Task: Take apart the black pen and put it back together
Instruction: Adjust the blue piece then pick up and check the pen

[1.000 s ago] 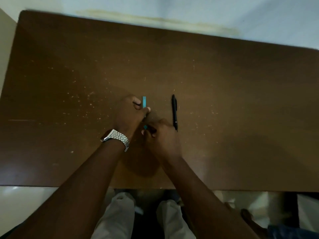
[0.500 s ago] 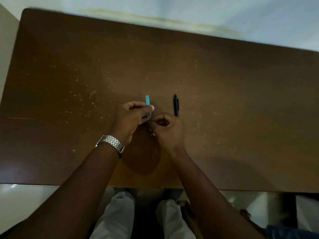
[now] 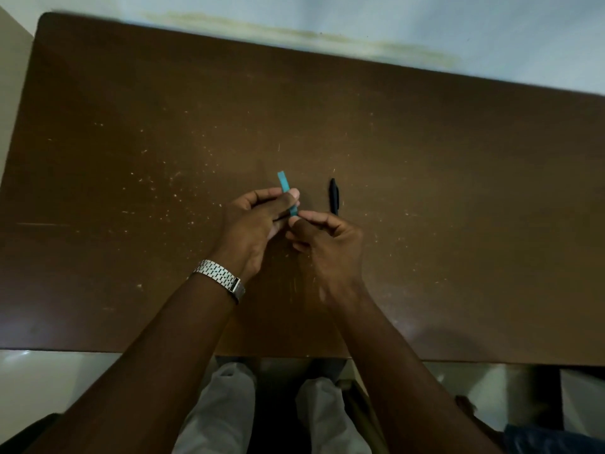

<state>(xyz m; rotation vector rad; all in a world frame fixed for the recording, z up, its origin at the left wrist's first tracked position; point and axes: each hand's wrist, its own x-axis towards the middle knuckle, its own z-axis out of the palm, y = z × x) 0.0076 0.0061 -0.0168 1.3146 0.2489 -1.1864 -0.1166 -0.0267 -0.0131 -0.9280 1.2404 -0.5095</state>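
Slim black plastic pen point(image 3: 333, 197) lies untouched on brown wooden bench point(image 3: 458, 191), likely light, stiff, slippery; grip mid-barrel; left hand point(image 3: 252, 224) and right hand point(image 3: 330, 244) both pinch a teal stick point(image 3: 288, 193).

Bare table point(image 3: 458, 198) right of black pen point(image 3: 333, 196)

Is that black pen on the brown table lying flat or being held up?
Lying flat. The slim black pen rests on the brown wooden table, beside the right hand; no finger grips it.
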